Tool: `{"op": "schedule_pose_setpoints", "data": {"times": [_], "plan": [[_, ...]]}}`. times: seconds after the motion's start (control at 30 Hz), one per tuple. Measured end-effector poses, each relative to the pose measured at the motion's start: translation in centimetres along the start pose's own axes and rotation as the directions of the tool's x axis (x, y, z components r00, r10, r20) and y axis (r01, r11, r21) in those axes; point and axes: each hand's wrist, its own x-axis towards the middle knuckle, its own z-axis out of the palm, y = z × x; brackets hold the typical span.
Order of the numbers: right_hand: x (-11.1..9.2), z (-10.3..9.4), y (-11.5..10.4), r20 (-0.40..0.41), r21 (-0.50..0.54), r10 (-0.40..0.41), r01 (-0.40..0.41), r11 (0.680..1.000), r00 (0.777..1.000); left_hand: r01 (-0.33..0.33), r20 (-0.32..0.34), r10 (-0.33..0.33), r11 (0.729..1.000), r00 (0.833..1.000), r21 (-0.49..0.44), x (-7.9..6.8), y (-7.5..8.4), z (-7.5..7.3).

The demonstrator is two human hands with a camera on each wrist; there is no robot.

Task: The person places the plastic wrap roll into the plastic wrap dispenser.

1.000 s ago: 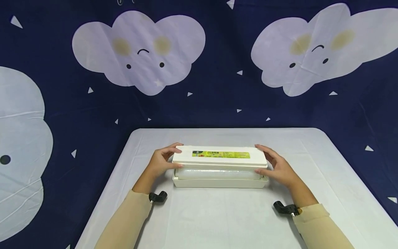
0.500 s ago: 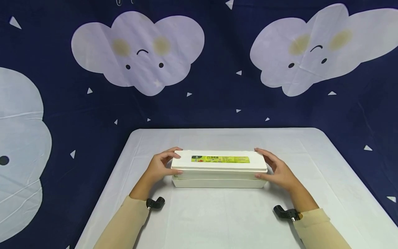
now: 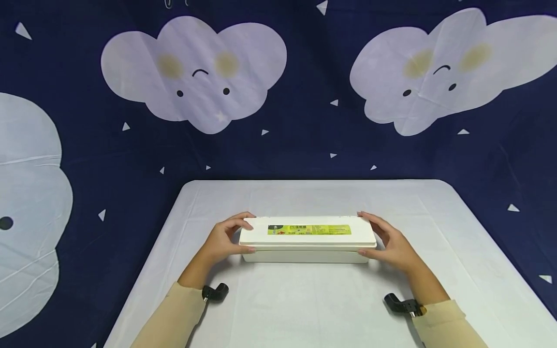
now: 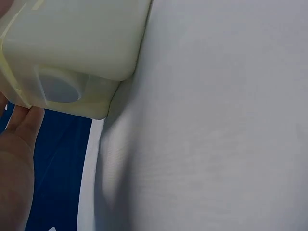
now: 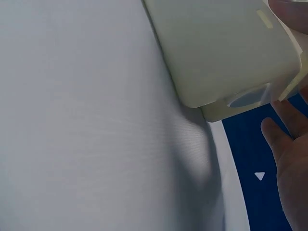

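Observation:
A long white cling film box sits on the table, its base (image 3: 304,256) under a white lid (image 3: 256,236) with a yellow-green label (image 3: 309,230). My left hand (image 3: 219,240) grips the lid's left end, thumb along the front edge and fingers over the top and back. At the opposite end my right hand (image 3: 396,245) holds the lid the same way. The lid lies level along the base's rim, hiding the film roll. Both wrist views show the translucent box ends, with a round shape (image 4: 60,86) in the left one.
A white cloth covers the table (image 3: 304,309). Behind it hangs a dark blue curtain (image 3: 304,159) with clouds and small triangles. Black wrist cameras (image 3: 215,293) stick out from both beige sleeves (image 3: 171,314).
Both hands have lowered the lid toward the person and down onto the base. The clear film roll, visible inside a second ago, is now covered.

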Motion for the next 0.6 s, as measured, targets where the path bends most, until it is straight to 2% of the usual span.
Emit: {"op": "schedule_pose_setpoints", "data": {"times": [0.17,0.4,0.6], "plan": [[-0.57,0.23,-0.24,-0.011,-0.020,0.026,-0.026,0.999,1.000,0.006,0.010,-0.006,1.000,1.000,0.006,-0.28,0.04,0.14],[-0.98,0.43,-0.23,-0.011,0.003,-0.019,0.019,1.000,1.000,-0.055,0.022,0.055,0.999,0.998,0.000,-0.47,-0.15,0.22],[-1.11,0.53,-0.33,-0.005,-0.014,-0.024,0.024,1.000,1.000,-0.061,0.033,0.060,0.998,0.998,0.029,-0.58,-0.20,0.20]]}}
